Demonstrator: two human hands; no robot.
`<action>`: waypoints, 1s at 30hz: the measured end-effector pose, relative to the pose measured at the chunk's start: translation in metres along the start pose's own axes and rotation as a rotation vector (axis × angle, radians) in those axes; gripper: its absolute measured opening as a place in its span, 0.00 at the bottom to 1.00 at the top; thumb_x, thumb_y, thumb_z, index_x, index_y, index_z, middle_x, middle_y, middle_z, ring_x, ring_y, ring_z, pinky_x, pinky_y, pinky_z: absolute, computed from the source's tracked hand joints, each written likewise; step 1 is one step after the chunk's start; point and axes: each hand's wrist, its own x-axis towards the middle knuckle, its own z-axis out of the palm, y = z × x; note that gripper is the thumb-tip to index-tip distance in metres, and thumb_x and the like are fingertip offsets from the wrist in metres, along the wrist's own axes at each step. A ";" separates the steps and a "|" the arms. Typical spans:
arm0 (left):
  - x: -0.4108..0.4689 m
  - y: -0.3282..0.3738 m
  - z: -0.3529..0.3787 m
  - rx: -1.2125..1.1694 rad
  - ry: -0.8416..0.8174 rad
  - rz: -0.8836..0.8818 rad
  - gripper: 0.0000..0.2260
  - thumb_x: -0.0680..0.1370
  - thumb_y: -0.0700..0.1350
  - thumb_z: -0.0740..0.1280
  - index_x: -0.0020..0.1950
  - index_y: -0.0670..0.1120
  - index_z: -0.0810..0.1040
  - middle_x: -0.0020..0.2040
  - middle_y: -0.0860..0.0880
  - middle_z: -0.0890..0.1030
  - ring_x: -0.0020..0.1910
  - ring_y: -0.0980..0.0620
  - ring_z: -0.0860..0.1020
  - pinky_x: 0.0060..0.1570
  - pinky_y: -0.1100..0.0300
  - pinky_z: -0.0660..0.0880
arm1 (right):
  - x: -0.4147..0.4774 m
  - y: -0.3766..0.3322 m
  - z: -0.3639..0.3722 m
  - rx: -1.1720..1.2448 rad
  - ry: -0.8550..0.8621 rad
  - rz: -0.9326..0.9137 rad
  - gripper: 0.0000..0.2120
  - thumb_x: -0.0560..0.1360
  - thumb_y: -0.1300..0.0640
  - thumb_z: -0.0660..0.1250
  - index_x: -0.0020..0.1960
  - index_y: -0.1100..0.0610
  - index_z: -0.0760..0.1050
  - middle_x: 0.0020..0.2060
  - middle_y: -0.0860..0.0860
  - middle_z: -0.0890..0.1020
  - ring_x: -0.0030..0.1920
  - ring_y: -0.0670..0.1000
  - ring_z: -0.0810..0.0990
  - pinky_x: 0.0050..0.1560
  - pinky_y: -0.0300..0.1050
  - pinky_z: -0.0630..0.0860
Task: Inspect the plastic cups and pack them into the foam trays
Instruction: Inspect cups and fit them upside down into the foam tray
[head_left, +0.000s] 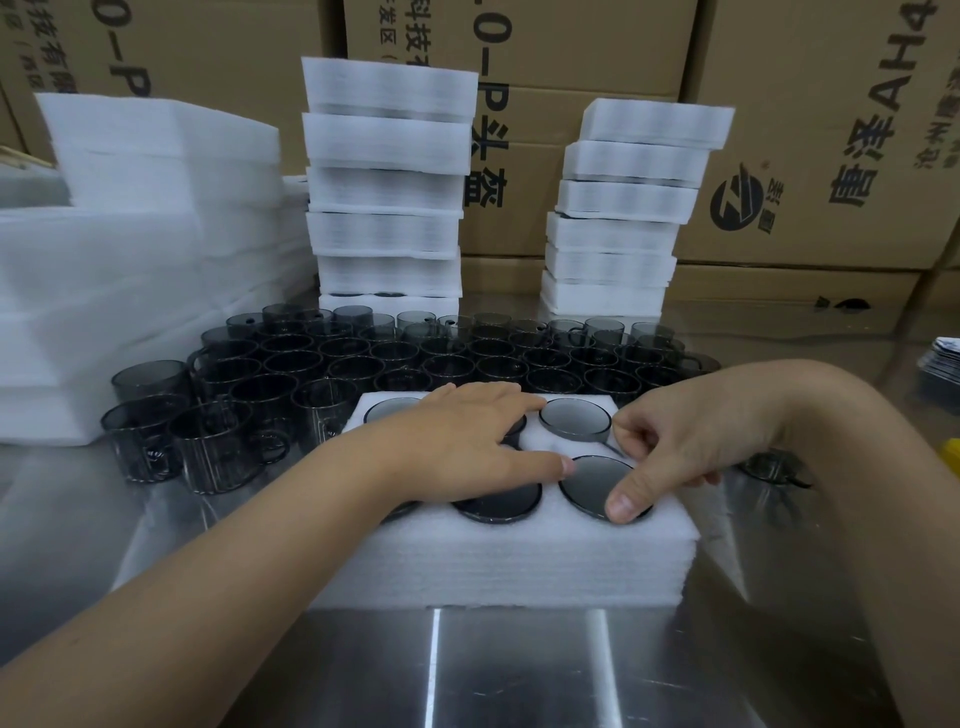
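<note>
A white foam tray (519, 551) lies on the steel table in front of me, with dark smoky plastic cups set upside down in its round holes. My left hand (467, 441) lies flat across the tray's middle, fingers spread over the cups there. My right hand (670, 452) rests at the tray's right side, its thumb pressing the rim of the near-right cup (592, 483). The far-right cup (574, 418) shows fully. Behind the tray stand several loose cups (415, 358), mouths up.
Two stacks of packed foam trays (387, 197) (623, 208) rise behind the cups, with a pile of foam sheets (145, 234) at left. Cardboard boxes (831, 130) wall the back. One cup (774, 465) stands right of the tray.
</note>
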 end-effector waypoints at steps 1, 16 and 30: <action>0.000 0.000 0.000 0.000 0.001 0.006 0.32 0.75 0.65 0.59 0.76 0.58 0.55 0.77 0.55 0.55 0.76 0.55 0.51 0.75 0.51 0.47 | 0.000 0.000 0.000 -0.002 0.002 -0.004 0.34 0.45 0.28 0.71 0.37 0.52 0.66 0.27 0.46 0.73 0.32 0.47 0.72 0.34 0.40 0.70; -0.001 0.002 -0.001 0.007 -0.014 0.014 0.32 0.75 0.65 0.59 0.76 0.58 0.55 0.78 0.55 0.54 0.76 0.57 0.51 0.74 0.55 0.45 | 0.000 0.022 -0.001 0.229 -0.053 -0.158 0.24 0.59 0.46 0.80 0.38 0.54 0.67 0.30 0.48 0.73 0.31 0.45 0.71 0.33 0.38 0.70; -0.001 0.001 0.000 -0.007 0.029 0.086 0.39 0.61 0.75 0.61 0.69 0.63 0.63 0.49 0.67 0.67 0.55 0.60 0.65 0.64 0.57 0.61 | 0.010 0.036 0.001 0.468 -0.114 -0.213 0.12 0.67 0.55 0.72 0.38 0.56 0.68 0.30 0.49 0.74 0.30 0.47 0.73 0.32 0.37 0.70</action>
